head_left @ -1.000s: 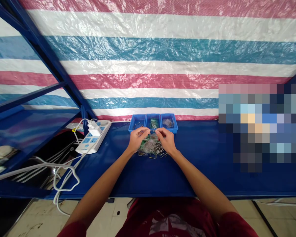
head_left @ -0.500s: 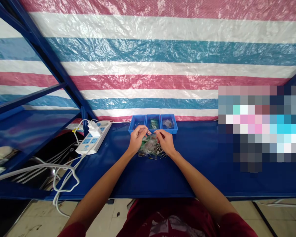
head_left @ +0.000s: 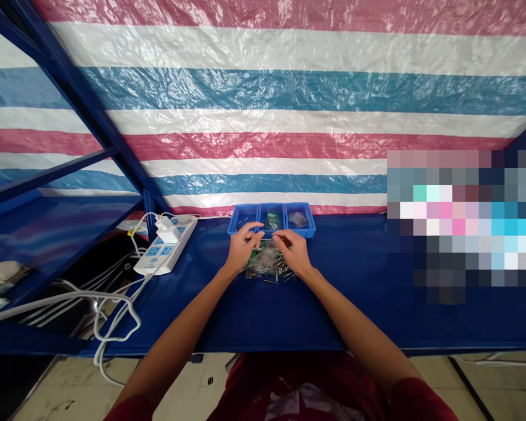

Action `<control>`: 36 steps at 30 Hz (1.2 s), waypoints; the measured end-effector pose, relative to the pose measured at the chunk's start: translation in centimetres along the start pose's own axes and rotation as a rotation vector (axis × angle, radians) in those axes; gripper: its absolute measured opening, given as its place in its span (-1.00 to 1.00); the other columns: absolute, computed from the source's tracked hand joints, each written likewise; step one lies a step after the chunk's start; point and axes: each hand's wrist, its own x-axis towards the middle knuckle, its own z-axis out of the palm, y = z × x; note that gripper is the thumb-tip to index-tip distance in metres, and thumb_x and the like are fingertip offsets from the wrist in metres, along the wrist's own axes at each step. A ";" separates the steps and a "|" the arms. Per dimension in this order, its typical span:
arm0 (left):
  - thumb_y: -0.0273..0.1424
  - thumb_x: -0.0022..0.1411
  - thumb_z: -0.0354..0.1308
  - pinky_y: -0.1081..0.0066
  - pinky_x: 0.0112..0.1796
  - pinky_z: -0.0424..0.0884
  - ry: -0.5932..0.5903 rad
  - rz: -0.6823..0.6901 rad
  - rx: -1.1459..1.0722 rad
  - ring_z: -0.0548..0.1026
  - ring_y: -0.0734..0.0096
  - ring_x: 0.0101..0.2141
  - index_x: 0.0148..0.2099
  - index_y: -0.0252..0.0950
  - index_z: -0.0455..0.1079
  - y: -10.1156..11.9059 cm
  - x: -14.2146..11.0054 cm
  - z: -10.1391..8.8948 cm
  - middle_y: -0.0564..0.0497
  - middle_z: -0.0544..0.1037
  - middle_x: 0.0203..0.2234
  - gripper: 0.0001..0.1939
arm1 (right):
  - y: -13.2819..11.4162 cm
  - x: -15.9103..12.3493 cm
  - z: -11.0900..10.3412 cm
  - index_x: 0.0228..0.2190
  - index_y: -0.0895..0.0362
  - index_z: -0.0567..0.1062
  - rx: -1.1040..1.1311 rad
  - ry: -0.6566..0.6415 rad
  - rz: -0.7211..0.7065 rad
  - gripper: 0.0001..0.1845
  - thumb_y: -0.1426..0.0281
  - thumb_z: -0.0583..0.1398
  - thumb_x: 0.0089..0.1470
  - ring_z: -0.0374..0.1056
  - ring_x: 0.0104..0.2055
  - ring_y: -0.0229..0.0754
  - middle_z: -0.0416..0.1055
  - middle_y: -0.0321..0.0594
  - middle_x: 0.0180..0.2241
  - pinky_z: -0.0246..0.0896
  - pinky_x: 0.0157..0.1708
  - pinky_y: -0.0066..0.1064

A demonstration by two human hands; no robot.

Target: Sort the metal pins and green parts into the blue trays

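Note:
Above a mixed pile [head_left: 265, 263] of small metal pins, green pieces and clear plastic bits, both my hands are close together. My left hand [head_left: 241, 251] is open, its index finger stretched toward the bins and its thumb apart below; nothing shows between them. Curled in toward the pile, my right hand [head_left: 296, 252] has thumb and fingertips drawn together; what they hold, if anything, is too small to make out. Just beyond my fingers stand three joined blue bins: the left bin [head_left: 238, 210] has a few thin pins, the middle holds green pieces [head_left: 273, 220], the right clear plastic pieces [head_left: 298, 220].
A white power strip [head_left: 160, 254] with a plugged-in adapter [head_left: 167, 232] lies left on the blue table [head_left: 355, 292]. Loose white cables [head_left: 131, 310] hang over the table's left end. Behind rises a striped plastic sheet [head_left: 263, 140]. At right an area is pixelated.
My left thumb and fingers, bent close together before, have spread, with the index finger reaching out over the bin edge. My right hand has hardly moved. The bins and pile look the same.

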 end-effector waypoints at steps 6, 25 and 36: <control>-0.18 0.21 0.17 0.55 -0.64 0.16 -0.021 -0.045 -0.057 0.20 0.59 -0.73 -0.06 -0.31 0.42 0.4 -0.2 0.1 0.19 0.30 -0.77 -0.64 | 0.2 -0.1 0.3 -0.40 0.09 0.51 -0.061 -0.082 -0.044 -0.68 0.17 0.09 0.18 0.31 -0.45 -0.21 0.46 -0.21 -0.43 0.24 -0.39 -0.39; -0.22 0.26 0.14 0.33 -0.18 0.45 0.001 0.067 -0.056 0.56 0.28 -0.25 -0.19 -0.31 0.44 0.1 -0.1 0.2 -0.09 0.60 -0.29 -0.75 | 0.6 0.0 0.3 -0.26 0.11 0.46 0.058 0.020 0.132 -0.69 0.16 0.06 0.18 0.25 -0.55 -0.24 0.33 -0.33 -0.56 0.17 -0.48 -0.42; -0.19 0.26 0.13 0.46 -0.40 0.40 -0.114 0.184 0.249 0.47 0.41 -0.48 -0.14 -0.30 0.55 -0.2 0.1 -0.5 -0.02 0.56 -0.49 -0.69 | 0.0 0.1 -0.1 -0.31 0.14 0.50 -0.009 0.059 0.096 -0.66 0.18 0.05 0.18 0.25 -0.54 -0.25 0.37 -0.28 -0.55 0.17 -0.47 -0.43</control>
